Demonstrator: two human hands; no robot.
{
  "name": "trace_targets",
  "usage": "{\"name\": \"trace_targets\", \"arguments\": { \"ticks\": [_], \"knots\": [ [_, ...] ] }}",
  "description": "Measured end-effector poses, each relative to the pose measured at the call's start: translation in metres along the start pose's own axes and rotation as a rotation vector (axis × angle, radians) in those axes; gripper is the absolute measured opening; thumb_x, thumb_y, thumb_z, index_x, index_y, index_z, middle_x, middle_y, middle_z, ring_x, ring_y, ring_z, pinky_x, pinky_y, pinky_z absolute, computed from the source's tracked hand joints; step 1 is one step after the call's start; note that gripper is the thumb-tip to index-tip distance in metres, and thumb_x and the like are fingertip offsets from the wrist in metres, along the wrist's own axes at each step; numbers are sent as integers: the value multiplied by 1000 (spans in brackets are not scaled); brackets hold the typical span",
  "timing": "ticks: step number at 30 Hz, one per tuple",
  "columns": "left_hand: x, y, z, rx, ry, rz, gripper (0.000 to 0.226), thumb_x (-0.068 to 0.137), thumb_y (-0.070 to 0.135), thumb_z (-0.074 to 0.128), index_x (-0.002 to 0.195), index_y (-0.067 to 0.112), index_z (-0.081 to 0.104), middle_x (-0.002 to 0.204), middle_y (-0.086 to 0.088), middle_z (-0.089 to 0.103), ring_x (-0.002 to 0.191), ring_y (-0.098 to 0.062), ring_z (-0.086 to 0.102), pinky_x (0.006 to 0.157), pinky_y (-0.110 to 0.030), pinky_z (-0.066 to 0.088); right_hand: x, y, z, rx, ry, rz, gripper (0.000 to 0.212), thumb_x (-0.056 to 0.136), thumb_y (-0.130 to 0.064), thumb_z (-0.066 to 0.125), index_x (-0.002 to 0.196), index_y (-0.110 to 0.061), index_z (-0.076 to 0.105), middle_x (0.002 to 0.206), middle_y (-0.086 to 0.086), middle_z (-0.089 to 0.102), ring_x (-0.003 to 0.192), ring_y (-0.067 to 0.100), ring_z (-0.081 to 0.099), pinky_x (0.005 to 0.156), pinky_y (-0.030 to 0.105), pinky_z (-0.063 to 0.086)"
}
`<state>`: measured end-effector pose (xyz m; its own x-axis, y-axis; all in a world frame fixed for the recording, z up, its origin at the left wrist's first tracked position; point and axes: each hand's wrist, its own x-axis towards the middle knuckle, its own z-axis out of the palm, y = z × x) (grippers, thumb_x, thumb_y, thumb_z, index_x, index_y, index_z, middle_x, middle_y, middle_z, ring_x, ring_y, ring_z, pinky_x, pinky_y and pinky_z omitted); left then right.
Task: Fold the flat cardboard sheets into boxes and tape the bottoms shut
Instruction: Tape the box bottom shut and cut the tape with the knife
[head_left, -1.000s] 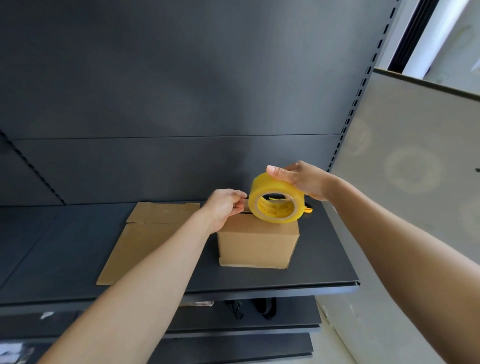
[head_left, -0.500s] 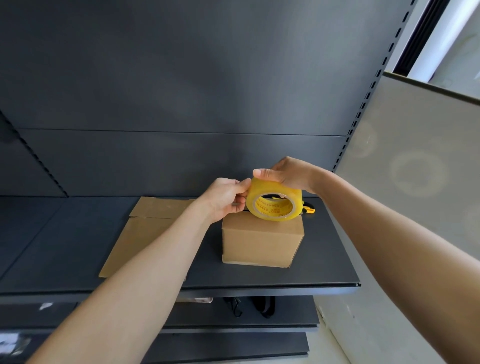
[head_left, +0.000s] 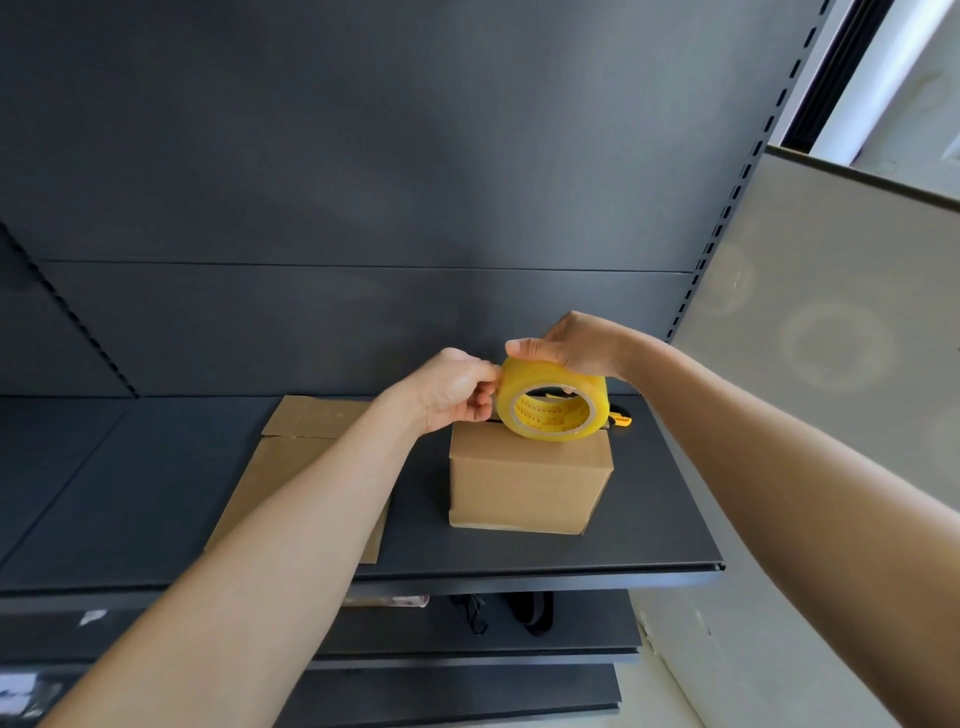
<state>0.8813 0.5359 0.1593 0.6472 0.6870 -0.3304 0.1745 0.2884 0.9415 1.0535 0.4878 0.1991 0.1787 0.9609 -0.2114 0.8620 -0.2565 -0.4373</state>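
Gripping the tape roll (head_left: 551, 402) from above, the right hand (head_left: 566, 345) is curling its thumb and fingers over the top of the yellow ring. It is holding the ring upright on edge, with the open core facing the camera. The roll is hanging at the 12 o'clock edge of the cardboard box (head_left: 527, 478); whether its lower rim is touching the box top or sitting just above it cannot be told. The left hand (head_left: 454, 389) is meeting the roll at its 9 o'clock side, thumb and forefinger pinching at the roll's outer layer. Whether a loose tape end is lying between them is too small to tell.

The box is standing folded and closed on the dark shelf (head_left: 130, 493), slightly toward 3 o'clock from the middle of the view, its plain front wall facing the camera. At the box's 9 o'clock a flat cardboard sheet (head_left: 306, 467) is lying on the same shelf, apart from the box and partly hidden under the left forearm.

At the roll's 4 o'clock, behind the box, a small yellow-and-black object (head_left: 621, 420) is peeking out; what it is cannot be told. Toward 6 o'clock, black straps (head_left: 530, 613) are lying on a lower shelf (head_left: 415, 636). A pale panel (head_left: 831, 364) is standing at the shelving's 3 o'clock side.
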Motion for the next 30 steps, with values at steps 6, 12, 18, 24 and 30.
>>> {"name": "trace_targets", "arguments": {
  "ticks": [6,12,18,24,30],
  "knots": [
    [5,7,-2,-174,10,133,30,89,-2,42,61,11,42,58,-3,37,50,-11,35,47,-23,34,4,-7,3,-29,43,60,67,76,-79,46,59,-14,49,56,1,46,51,16,42,54,29,35],
    [15,-38,-1,-254,126,111,27,91,2,45,65,8,50,63,-4,51,62,-15,49,63,-28,47,3,-3,4,70,82,81,74,71,-86,37,61,-13,42,57,1,39,53,16,38,55,30,33],
    [22,-45,2,-108,201,115,28,93,-4,39,68,5,48,71,-11,46,71,-19,54,83,-36,54,-9,20,-13,270,-50,110,42,83,-54,59,90,-13,63,96,13,65,86,25,61,81,39,49],
    [24,-42,6,77,265,104,28,93,-2,40,67,7,45,71,-8,44,66,-17,46,74,-30,50,-9,8,-17,30,-58,132,39,81,-53,63,93,-16,62,90,6,60,82,22,58,71,34,45],
    [19,-46,-13,-240,344,83,31,91,-9,39,65,8,42,68,-6,37,61,-13,36,59,-24,40,-2,-7,-5,-305,-12,168,44,74,-60,60,63,-20,47,66,1,50,59,19,49,60,31,41]
  ]
}}
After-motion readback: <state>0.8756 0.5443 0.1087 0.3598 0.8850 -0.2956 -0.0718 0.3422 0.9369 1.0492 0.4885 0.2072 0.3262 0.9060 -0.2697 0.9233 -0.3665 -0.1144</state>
